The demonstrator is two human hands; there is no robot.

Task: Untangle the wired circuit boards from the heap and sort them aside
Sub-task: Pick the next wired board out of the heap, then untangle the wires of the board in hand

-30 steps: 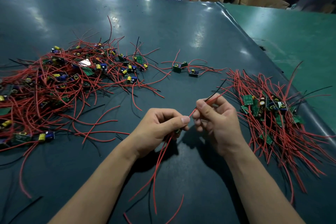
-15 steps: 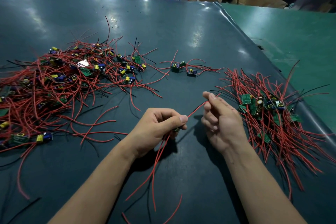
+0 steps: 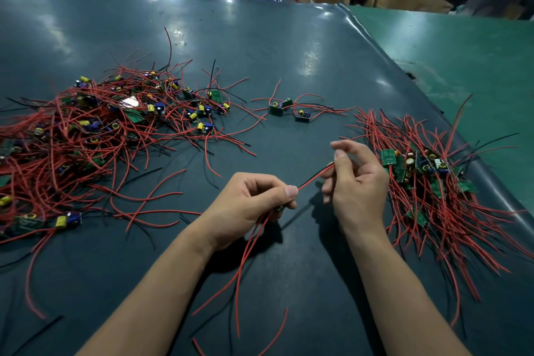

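Red insulated lead [image 3: 315,178] now runs taut between the hands: the right hand [image 3: 357,182], which a second ago pinched it close beside the left hand [image 3: 251,202], has slid outward along it with thumb and forefinger closed on the wire, other fingers loose, while the left hand stays clenched round a small circuit board [image 3: 279,208], mostly hidden. Judged, one unit is nearly freed for the combed pile [image 3: 427,182] at right; the tangled heap [image 3: 95,136] of glossy wires, green boards and yellow capacitors remains large on the smooth dark counter [image 3: 260,46].

Head view, down over table [image 3: 289,37]
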